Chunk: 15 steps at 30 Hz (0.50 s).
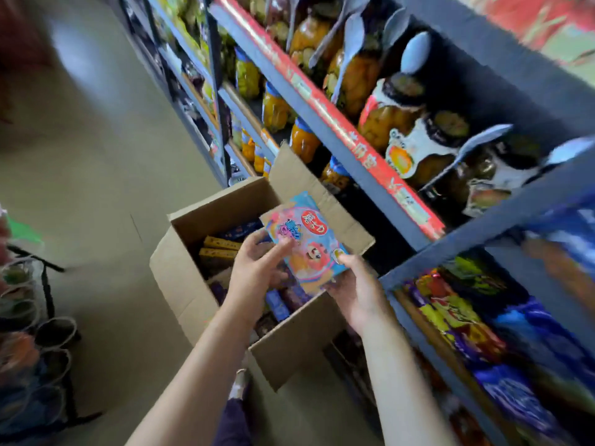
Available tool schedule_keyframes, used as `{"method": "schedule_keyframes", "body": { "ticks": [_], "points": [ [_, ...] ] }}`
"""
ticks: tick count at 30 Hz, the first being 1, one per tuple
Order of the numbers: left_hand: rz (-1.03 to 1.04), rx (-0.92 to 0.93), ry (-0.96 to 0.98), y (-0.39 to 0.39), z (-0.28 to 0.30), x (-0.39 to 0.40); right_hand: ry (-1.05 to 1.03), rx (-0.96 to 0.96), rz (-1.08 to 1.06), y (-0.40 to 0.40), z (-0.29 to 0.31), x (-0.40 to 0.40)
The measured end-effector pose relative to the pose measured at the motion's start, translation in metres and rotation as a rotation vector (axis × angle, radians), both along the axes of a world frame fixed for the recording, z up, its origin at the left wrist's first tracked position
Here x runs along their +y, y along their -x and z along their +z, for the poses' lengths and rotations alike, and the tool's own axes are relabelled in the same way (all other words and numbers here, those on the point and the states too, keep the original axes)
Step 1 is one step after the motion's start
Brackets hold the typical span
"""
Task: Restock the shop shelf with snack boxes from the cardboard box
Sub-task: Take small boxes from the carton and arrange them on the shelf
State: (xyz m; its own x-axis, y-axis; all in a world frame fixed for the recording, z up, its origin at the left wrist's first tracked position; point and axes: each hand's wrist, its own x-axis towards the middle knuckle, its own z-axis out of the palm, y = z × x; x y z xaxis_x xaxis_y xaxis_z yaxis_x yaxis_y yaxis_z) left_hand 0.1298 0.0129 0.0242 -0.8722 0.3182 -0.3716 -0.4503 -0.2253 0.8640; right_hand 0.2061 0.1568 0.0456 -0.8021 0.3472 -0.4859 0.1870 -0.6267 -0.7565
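Observation:
An open cardboard box point(180, 275) stands on the floor against the shelving, with several snack boxes in yellow and dark blue inside it. Above its opening I hold a flat pink-and-blue snack box point(307, 239). My right hand point(357, 291) grips its lower right corner, thumb on top. My left hand point(257, 265) touches its left side, fingers lying on the printed face. The blue shop shelf point(467, 239) runs along the right, and its lower level holds colourful snack packs point(467, 320).
The upper shelf carries jars of preserved fruit point(386, 120) with plastic spoons attached, behind a red price strip point(351, 130). A black rack with stacked cups point(48, 336) stands at the left. Pale floor point(106, 175) stretches between the two. My foot point(238, 387) is beside the box.

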Motion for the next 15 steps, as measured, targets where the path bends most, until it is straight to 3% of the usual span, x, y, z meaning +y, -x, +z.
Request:
{"method": "schedule_keyframes", "body": {
  "ticks": [9, 15],
  "points": [
    [-0.184, 0.398, -0.458, -0.128, 0.192, 0.091, -0.706, 0.328, -0.233, -0.162, 0.195, 0.061],
    [-0.245, 0.707, -0.570, -0.179, 0.282, 0.135, -1.077, 0.424, -0.499, -0.234, 0.295, 0.083]
  ]
}}
